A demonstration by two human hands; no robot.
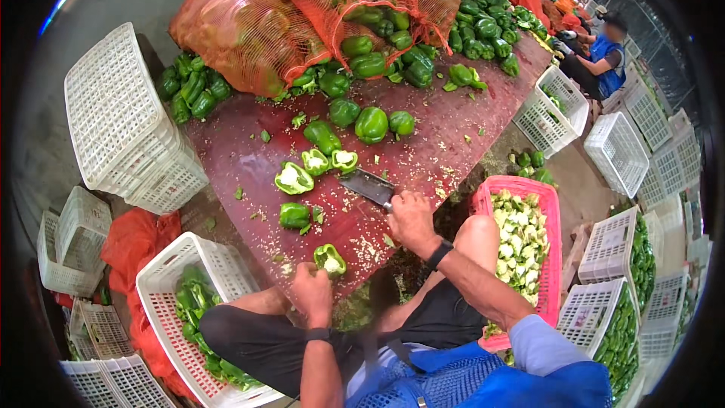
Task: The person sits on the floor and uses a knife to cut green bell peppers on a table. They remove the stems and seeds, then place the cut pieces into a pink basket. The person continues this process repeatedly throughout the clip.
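My right hand (412,221) grips the handle of a cleaver (368,186), its broad blade lying low over the red tabletop (260,141). The blade's far end is beside a cut green bell pepper piece (344,161). My left hand (312,289) is at the table's near edge, its fingers on a halved bell pepper (329,259) with the pale core showing. Farther up lie a pepper half (294,178), another cut piece (316,161) and a dark green piece (294,216). Whole bell peppers (371,124) sit beyond them.
Red mesh sacks (243,28) of peppers are heaped at the table's far side. A white crate (164,272) with peppers stands at my left, a pink crate (555,249) of cut cores at my right. Stacked white crates (107,113) stand left; a co-worker (606,62) sits far right.
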